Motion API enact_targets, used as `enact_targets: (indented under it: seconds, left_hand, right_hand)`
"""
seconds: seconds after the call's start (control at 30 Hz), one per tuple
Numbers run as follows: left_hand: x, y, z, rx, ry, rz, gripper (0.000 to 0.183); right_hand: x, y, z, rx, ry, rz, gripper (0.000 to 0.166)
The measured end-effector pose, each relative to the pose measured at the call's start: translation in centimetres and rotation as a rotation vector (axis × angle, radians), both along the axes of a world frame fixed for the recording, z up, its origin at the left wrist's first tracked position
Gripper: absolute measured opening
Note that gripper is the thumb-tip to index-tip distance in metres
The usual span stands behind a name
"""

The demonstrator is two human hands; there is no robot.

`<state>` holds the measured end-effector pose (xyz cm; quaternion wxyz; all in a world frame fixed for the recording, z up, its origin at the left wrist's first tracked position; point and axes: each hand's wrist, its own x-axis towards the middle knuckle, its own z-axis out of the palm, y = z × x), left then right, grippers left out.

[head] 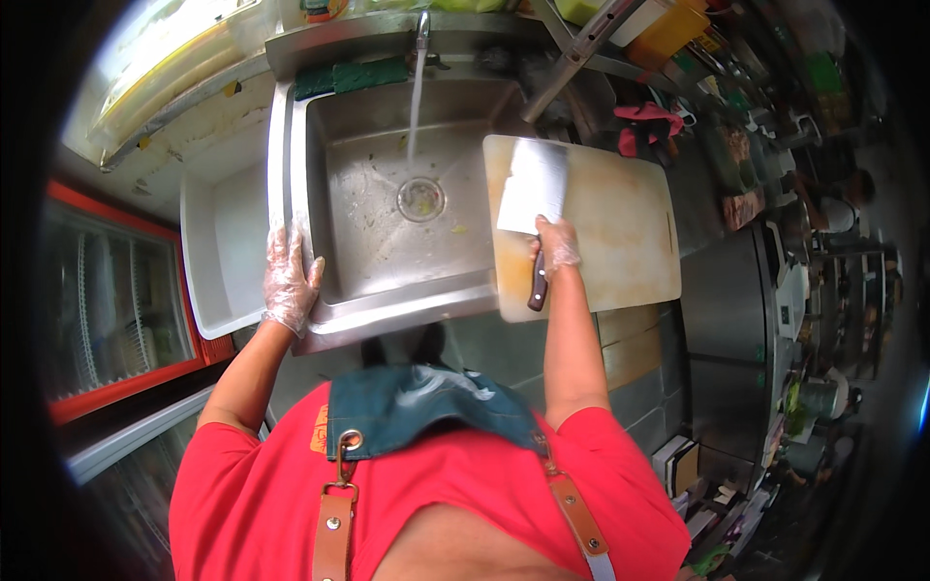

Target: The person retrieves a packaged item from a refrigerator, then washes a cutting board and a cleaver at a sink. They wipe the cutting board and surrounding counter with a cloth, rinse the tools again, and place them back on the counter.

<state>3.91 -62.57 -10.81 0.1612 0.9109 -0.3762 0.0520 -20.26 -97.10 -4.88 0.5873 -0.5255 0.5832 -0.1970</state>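
Observation:
My right hand [556, 245] grips a cleaver by its dark riveted handle [538, 279]. The broad steel blade [536, 181] points away from me over the left part of a stained white cutting board [621, 225]. My left hand [289, 279], in a clear plastic glove, rests on the left rim of a stainless steel sink [378, 247] and holds nothing. Water runs from the faucet [423, 33] into the basin, near the drain [421, 200]. Small green and yellow scraps lie on the basin floor.
Left of the sink sits a white plastic tub [231, 225], beside a red-framed glass-door cooler [123, 305]. Dark green pads [370, 75] lie along the sink's back ledge. A metal post [574, 65] slants over the back right, near a red cloth [647, 127]. Another person [835, 207] is far right.

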Motion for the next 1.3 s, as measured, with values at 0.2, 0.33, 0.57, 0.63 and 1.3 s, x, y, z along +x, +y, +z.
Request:
enact_targets:
  seconds: [0.2,0.33,0.57,0.63,1.3]
  left_hand:
    - [0.0,0.0,-0.4,0.046,0.009,0.024,0.063]
    - [-0.2,-0.1,-0.5,0.049,-0.015,0.003,0.06]
    - [-0.3,0.3,-0.5,0.026,-0.039,-0.02,0.059]
    - [-0.3,-0.1,-0.4,0.026,-0.044,-0.021,0.058]
    - [-0.4,0.5,-0.2,0.086,-0.108,-0.057,0.056]
  right_hand:
    - [-0.4,-0.3,1.5,0.03,-0.067,0.042,0.019]
    - [-2.8,-2.0,1.5,-0.019,0.139,-0.034,0.019]
    - [-12.0,1.8,3.4,-0.026,-0.109,-0.215,0.019]
    - [-17.4,1.3,2.4,-0.067,-0.018,-0.346,0.021]
    - [-12.4,13.6,0.6,0.035,-0.027,-0.292,0.015]
